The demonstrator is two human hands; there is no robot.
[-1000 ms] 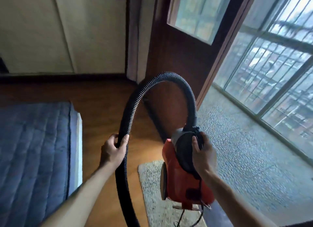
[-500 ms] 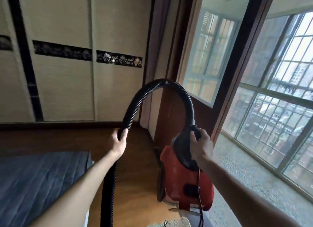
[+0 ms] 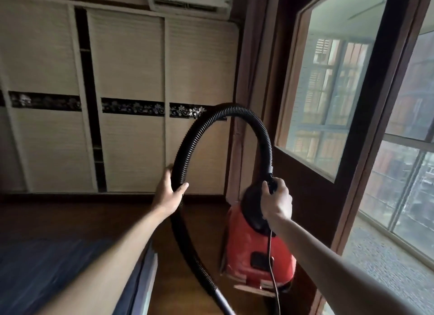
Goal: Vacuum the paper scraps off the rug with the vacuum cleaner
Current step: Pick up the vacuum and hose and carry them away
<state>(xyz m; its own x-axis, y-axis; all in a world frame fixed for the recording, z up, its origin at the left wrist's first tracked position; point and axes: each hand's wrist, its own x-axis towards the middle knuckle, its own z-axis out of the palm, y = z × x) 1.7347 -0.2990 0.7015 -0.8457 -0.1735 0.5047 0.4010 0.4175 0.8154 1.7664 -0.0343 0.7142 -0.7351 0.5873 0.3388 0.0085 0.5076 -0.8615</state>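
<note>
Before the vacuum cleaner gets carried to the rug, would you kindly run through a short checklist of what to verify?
1. Right hand gripped on the vacuum cleaner at its top: ok.
2. Left hand wrapped round the hose: ok.
3. Hose free of kinks: ok, one smooth loop.
4. Power cord clear of feet: cannot tell, it hangs down out of frame.
5. Rug and paper scraps in sight: not ok, neither shows in this view.
6. Nozzle end of the hose: cannot tell, it runs out of frame at the bottom.
</note>
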